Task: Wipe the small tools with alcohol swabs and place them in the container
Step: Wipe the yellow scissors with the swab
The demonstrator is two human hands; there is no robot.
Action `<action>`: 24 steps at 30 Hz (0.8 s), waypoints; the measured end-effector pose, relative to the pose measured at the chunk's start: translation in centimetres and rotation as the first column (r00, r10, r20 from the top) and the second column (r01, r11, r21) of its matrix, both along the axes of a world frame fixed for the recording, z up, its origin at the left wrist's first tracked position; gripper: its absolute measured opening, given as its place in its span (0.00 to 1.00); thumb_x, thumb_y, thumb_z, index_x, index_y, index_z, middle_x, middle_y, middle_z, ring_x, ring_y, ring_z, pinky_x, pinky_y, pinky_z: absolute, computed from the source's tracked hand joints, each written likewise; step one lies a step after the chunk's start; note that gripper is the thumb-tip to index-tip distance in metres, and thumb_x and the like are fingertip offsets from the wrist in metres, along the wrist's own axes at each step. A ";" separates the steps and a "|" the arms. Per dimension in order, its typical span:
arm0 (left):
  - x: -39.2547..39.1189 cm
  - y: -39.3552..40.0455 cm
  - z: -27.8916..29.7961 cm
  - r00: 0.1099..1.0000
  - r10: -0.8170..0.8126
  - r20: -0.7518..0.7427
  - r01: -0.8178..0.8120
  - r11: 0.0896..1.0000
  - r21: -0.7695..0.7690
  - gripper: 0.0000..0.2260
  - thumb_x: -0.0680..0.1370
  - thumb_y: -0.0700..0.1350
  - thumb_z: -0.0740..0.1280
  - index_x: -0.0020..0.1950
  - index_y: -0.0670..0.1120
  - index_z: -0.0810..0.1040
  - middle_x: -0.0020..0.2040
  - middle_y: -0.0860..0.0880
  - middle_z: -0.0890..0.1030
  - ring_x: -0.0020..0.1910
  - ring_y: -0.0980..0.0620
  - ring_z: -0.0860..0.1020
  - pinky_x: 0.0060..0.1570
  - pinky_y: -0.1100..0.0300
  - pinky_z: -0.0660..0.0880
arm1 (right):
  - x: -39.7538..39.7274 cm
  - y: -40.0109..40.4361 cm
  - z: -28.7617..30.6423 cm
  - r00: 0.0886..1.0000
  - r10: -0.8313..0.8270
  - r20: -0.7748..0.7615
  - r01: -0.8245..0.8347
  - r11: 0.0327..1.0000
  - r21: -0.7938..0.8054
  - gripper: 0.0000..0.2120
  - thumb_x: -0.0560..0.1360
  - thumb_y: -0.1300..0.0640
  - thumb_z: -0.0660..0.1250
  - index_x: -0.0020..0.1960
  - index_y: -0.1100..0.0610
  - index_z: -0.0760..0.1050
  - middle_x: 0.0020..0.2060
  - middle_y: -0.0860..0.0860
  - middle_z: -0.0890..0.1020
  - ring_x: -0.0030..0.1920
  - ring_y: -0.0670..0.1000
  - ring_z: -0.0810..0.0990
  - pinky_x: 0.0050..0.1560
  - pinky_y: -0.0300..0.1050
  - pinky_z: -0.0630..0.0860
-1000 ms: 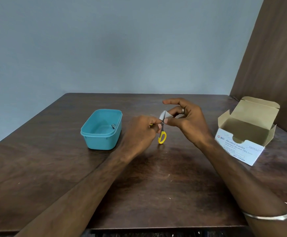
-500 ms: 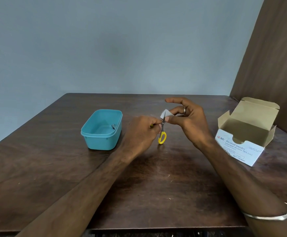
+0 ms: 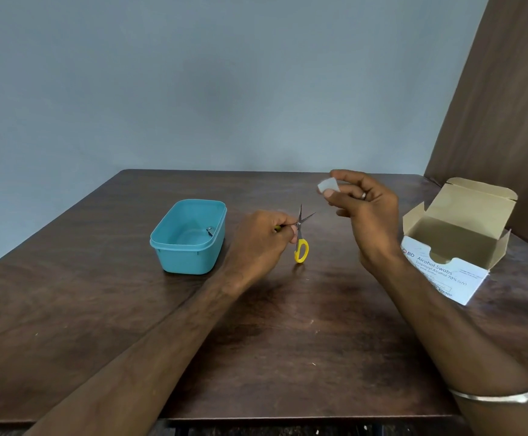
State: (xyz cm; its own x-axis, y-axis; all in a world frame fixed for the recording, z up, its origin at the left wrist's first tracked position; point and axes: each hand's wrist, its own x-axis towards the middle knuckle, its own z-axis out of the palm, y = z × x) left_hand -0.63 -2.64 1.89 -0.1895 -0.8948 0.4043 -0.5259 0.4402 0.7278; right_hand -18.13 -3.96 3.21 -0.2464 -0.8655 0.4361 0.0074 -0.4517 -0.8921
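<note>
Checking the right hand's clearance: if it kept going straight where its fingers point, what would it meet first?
Nothing visible: the right hand, pinching the swab, points up-left over bare table; depth unclear.

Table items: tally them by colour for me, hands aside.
Teal: 1, the container
Yellow-handled: 1, the scissors
White: 2, the swab and the swab box
Dark metal: 1, a small tool in the container
Total: 5

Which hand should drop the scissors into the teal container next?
Left. The left hand already grips the scissors and sits right beside the teal container. The right hand is raised on the far side, pinching the swab.
</note>
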 end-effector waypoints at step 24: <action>0.2 -0.5 -0.1 0.945 0.016 -0.328 0.047 0.982 0.183 0.10 0.80 0.42 0.66 0.60 0.50 0.79 0.41 0.47 0.85 0.24 0.51 0.74 0.27 0.56 0.74 | 0.8 0.0 -1.0 0.934 0.283 -0.217 -0.192 0.911 0.365 0.10 0.72 0.61 0.66 0.46 0.57 0.86 0.43 0.55 0.87 0.42 0.50 0.82 0.47 0.52 0.76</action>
State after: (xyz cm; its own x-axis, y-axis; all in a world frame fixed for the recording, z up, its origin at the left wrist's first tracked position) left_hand -0.42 -3.13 1.77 -0.0898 -0.9578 0.2731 -0.2393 0.2869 0.9276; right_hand -17.34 -3.98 2.23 0.0669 -0.9889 0.1324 -0.1751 -0.1423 -0.9742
